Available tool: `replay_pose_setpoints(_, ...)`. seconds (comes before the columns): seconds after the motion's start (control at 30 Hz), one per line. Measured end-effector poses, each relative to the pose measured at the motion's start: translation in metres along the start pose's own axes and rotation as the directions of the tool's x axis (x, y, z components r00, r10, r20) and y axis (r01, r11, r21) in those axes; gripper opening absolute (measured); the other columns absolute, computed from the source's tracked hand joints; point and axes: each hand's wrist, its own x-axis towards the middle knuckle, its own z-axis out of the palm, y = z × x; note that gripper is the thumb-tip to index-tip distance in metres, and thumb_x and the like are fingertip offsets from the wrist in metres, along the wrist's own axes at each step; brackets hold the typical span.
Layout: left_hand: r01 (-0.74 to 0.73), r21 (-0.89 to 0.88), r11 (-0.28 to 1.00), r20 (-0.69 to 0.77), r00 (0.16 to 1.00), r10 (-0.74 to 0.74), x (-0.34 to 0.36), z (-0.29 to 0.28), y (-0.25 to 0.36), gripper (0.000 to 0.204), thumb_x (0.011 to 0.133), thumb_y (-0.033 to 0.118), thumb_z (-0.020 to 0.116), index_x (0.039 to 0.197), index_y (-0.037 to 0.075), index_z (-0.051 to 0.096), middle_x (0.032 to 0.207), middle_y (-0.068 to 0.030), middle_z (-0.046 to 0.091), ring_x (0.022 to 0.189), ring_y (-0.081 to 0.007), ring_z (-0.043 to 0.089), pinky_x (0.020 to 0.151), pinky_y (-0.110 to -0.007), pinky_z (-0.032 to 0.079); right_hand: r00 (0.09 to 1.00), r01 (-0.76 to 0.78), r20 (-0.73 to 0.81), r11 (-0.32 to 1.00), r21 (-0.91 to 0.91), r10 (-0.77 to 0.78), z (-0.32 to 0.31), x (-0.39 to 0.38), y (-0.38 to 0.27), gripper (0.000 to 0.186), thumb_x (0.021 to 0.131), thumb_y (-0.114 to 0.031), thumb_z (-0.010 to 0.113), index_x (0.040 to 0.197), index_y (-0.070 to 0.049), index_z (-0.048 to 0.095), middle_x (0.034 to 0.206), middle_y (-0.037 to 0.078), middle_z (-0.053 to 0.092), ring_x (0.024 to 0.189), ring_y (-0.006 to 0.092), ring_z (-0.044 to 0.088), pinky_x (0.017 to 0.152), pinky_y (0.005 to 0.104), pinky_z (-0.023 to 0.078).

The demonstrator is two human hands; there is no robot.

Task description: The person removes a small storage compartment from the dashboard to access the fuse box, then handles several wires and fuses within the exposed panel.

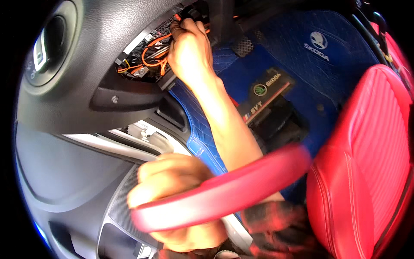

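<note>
My right hand reaches into an opening under the dashboard, its bent fingers among orange wires and dark connectors. The fingertips are hidden, so what they grip cannot be seen. Lower left, my left hand is closed, knuckles up, beside the door opening. A glossy red curved bar, blurred, crosses in front of this hand and covers its middle. Whether the left fingers touch the bar or hold something behind it cannot be made out.
A round light switch sits on the grey dashboard. Blue quilted mats cover the floor around a pedal, with a dark panel on them. The red seat stands at right, the door at left.
</note>
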Motion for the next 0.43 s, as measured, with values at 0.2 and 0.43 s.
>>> replay_pose_setpoints(0.2, -0.090, -0.067, 0.994, 0.000, 0.996, 0.091, -0.001, -0.086, -0.011, 0.041, 0.096, 0.040, 0.060, 0.105, 0.002, 0.048, 0.090, -0.0092, 0.051, 0.073, -0.0174, 0.050, 0.061, -0.029, 0.043, 0.988, -0.128, -0.061, 0.966, 0.225, 0.145, -0.020, -0.007, -0.007, 0.027, 0.082, 0.004, 0.052, 0.105, 0.005, 0.065, 0.100, 0.019, 0.062, 0.088, 0.0347, 0.064, 0.079, 0.0343, 0.051)
replay_pose_setpoints(0.43, 0.496, -0.289, 0.819, 0.123, 0.867, -0.482, -0.094, -0.171, -0.054, 0.045, 0.091, 0.042, 0.068, 0.110, 0.004, 0.052, 0.098, -0.0110, 0.057, 0.082, -0.0204, 0.057, 0.076, -0.033, 0.049, 0.903, -0.382, -0.127, 0.903, 0.197, 0.410, -0.040, -0.092, -0.033, 0.030, 0.081, 0.011, 0.048, 0.095, -0.002, 0.071, 0.091, 0.008, 0.063, 0.081, 0.0211, 0.062, 0.076, 0.0276, 0.051)
